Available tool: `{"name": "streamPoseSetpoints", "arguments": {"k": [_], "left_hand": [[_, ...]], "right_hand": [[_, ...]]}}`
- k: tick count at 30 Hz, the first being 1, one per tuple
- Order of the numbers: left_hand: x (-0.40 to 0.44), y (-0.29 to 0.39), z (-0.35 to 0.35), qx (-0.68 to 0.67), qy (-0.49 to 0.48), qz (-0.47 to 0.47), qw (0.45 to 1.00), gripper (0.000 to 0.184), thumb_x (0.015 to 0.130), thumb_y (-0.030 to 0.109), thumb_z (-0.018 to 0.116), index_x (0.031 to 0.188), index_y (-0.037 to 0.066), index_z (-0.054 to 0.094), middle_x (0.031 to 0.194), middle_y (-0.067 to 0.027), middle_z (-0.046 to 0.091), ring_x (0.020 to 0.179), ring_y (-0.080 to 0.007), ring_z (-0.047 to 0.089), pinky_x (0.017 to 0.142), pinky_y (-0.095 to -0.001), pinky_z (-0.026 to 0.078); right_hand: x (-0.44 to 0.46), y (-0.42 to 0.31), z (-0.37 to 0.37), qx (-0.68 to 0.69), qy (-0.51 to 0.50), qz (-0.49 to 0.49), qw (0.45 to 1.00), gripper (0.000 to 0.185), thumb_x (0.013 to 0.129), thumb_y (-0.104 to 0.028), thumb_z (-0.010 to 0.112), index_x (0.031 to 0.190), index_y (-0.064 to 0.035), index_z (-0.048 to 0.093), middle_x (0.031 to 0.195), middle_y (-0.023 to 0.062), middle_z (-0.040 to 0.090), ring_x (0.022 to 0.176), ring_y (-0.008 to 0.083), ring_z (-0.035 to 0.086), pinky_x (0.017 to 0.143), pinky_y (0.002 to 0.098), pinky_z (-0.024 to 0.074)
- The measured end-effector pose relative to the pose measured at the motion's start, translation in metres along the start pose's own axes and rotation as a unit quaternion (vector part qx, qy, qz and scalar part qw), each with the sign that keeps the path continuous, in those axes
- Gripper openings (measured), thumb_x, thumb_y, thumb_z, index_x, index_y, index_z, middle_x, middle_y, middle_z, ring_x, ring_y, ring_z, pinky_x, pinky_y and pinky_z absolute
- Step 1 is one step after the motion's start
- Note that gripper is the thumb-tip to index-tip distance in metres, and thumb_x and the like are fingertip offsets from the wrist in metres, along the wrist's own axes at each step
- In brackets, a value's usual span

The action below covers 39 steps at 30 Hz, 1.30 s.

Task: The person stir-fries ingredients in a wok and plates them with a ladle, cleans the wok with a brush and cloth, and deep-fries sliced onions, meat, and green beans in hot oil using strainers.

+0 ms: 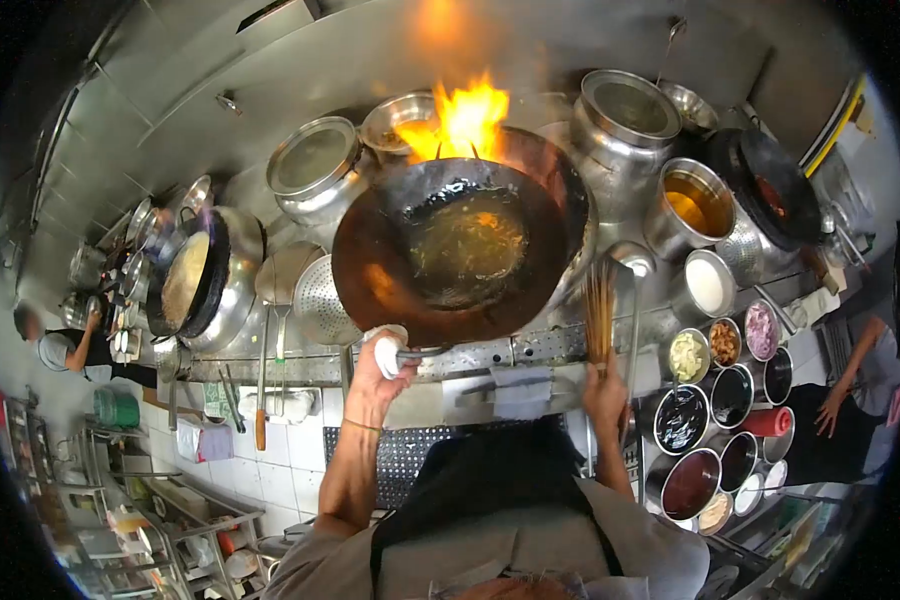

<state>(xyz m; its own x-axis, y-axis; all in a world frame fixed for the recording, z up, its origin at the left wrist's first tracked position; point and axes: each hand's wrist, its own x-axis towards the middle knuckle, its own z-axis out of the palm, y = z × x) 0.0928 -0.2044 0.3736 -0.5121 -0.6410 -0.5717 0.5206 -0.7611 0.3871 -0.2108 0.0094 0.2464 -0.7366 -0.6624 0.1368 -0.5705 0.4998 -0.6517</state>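
My left hand (382, 375) is closed round the near handle of a large dark wok (370, 260), with a white cloth (388, 352) between palm and metal. Liquid (470, 245) with a glossy surface lies in the wok, which is tilted. Flames (465, 120) rise behind its far rim. On the right, my right hand (605, 392) grips the lower end of a bamboo brush (600, 310), its bristles pointing up beside the wok. A long-handled ladle (632, 258) rests just right of the brush.
A perforated strainer (322, 305) lies left of the wok. Lidded pots (315, 160) stand behind. Sauce and ingredient containers (681, 418) crowd the right, below an oil pot (692, 205). One person (70, 350) is at far left; another person's hand (830, 410) shows at right.
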Motion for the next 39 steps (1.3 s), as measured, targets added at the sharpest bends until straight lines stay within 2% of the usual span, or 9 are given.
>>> {"name": "streamPoseSetpoints", "arguments": {"k": [5, 9, 12, 22, 26, 31, 34, 36, 39], "left_hand": [[-0.009, 0.042, 0.001, -0.005, 0.037, 0.03, 0.999, 0.008, 0.079, 0.014, 0.052, 0.071, 0.013, 0.052, 0.066, -0.0005, 0.048, 0.053, -0.0206, 0.047, 0.035, -0.0205, 0.03], [-0.009, 0.085, 0.012, -0.007, 0.019, 0.023, 1.0, 0.018, 0.082, 0.02, 0.049, 0.075, 0.005, 0.054, 0.069, -0.0206, 0.05, 0.054, -0.0197, 0.048, 0.035, -0.0212, 0.032], [0.009, 0.126, 0.009, 0.019, 0.053, 0.03, 0.998, 0.022, 0.083, 0.023, 0.049, 0.078, 0.003, 0.056, 0.071, -0.0211, 0.052, 0.053, -0.0197, 0.047, 0.036, -0.0214, 0.033], [0.112, 0.26, 0.07, 0.202, 0.165, 0.137, 0.956, 0.02, 0.081, 0.025, 0.05, 0.065, 0.015, 0.053, 0.052, -0.0034, 0.05, 0.039, -0.0138, 0.046, 0.029, -0.0204, 0.029], [0.167, 0.3, 0.091, 0.278, 0.177, 0.202, 0.922, 0.018, 0.081, 0.028, 0.051, 0.067, 0.017, 0.056, 0.055, -0.0024, 0.052, 0.041, -0.0138, 0.046, 0.029, -0.0198, 0.026], [0.215, 0.302, 0.13, 0.325, 0.217, 0.299, 0.87, 0.021, 0.078, 0.021, 0.052, 0.095, 0.009, 0.058, 0.083, -0.0065, 0.061, 0.064, -0.0179, 0.058, 0.044, -0.0279, 0.04], [0.231, 0.292, 0.148, 0.309, 0.182, 0.367, 0.858, 0.016, 0.08, 0.022, 0.051, 0.091, 0.012, 0.056, 0.075, -0.0046, 0.058, 0.06, -0.0167, 0.055, 0.045, -0.0291, 0.038], [0.233, 0.29, 0.151, 0.343, 0.168, 0.355, 0.853, 0.017, 0.079, 0.017, 0.052, 0.094, 0.01, 0.055, 0.08, -0.0045, 0.06, 0.069, -0.0163, 0.058, 0.053, -0.0317, 0.041], [0.275, 0.305, 0.137, 0.397, 0.269, 0.374, 0.794, 0.014, 0.077, 0.016, 0.053, 0.089, 0.011, 0.059, 0.079, -0.0046, 0.061, 0.068, -0.0198, 0.06, 0.052, -0.034, 0.043]], "right_hand": [[0.002, -0.004, -0.002, 0.011, 0.025, 0.001, 1.0, 0.052, 0.085, -0.024, 0.06, 0.129, -0.0008, 0.046, 0.081, 0.0278, 0.06, 0.073, 0.044, 0.059, 0.064, 0.0475, 0.0464], [0.003, -0.009, -0.004, 0.021, 0.021, 0.034, 0.999, 0.052, 0.084, -0.024, 0.061, 0.128, -0.0016, 0.046, 0.084, 0.0277, 0.06, 0.076, 0.0438, 0.059, 0.066, 0.0475, 0.0458], [0.002, -0.014, -0.007, 0.023, 0.015, 0.064, 0.998, 0.054, 0.082, -0.023, 0.063, 0.129, -0.0026, 0.046, 0.088, 0.0273, 0.06, 0.08, 0.0433, 0.058, 0.07, 0.0465, 0.0459], [0.0, -0.007, 0.004, -0.004, 0.036, 0.046, 0.998, 0.057, 0.082, -0.025, 0.062, 0.132, -0.0069, 0.043, 0.076, 0.0263, 0.057, 0.068, 0.0428, 0.057, 0.059, 0.0494, 0.0442], [-0.001, -0.014, 0.003, -0.024, 0.039, 0.055, 0.997, 0.057, 0.081, -0.023, 0.063, 0.132, -0.0067, 0.043, 0.076, 0.0257, 0.057, 0.068, 0.0428, 0.057, 0.057, 0.0491, 0.0445], [-0.003, -0.016, 0.006, -0.044, 0.044, 0.049, 0.997, 0.059, 0.081, -0.026, 0.062, 0.133, -0.0082, 0.041, 0.079, 0.0254, 0.058, 0.068, 0.0425, 0.058, 0.058, 0.049, 0.0458], [-0.002, -0.027, 0.001, -0.057, 0.023, 0.074, 0.995, 0.057, 0.081, -0.025, 0.061, 0.131, -0.0063, 0.042, 0.08, 0.025, 0.058, 0.073, 0.0427, 0.057, 0.065, 0.05, 0.0447], [-0.004, -0.026, 0.002, -0.059, 0.022, 0.073, 0.995, 0.057, 0.081, -0.026, 0.061, 0.132, -0.0079, 0.041, 0.082, 0.0245, 0.058, 0.073, 0.0427, 0.057, 0.065, 0.0503, 0.0448], [-0.004, -0.019, 0.007, -0.07, 0.036, 0.055, 0.995, 0.058, 0.081, -0.027, 0.062, 0.132, -0.0084, 0.041, 0.082, 0.0252, 0.057, 0.071, 0.0435, 0.058, 0.06, 0.0492, 0.0464]]}}
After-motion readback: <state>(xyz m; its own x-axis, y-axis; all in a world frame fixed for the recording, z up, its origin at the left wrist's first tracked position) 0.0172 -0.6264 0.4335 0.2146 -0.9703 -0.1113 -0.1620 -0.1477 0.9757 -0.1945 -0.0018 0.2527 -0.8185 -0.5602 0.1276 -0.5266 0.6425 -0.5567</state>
